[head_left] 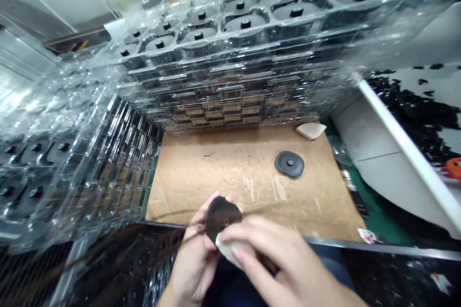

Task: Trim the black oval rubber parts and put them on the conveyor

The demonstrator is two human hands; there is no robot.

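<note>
The left hand (193, 256) holds a black disc (221, 218), the right hand (273, 254) pressing a pale pad (230, 251) to it. A printed card scrap (368, 236) is unreadable

Workplace appears to be a factory production station. Stacked clear plastic trays (230, 50) of black moulded discs (245, 25) stand behind and left of the cardboard sheet (212, 177) covering the bench. Green matting (382, 223) lies to its right, beside what is probably a white bin (382, 177) of black scraps (414, 110).

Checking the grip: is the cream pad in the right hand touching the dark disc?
Touching. The head view shows the cream pad pressed against the lower edge of the dark disc, with the right hand over it.
</note>
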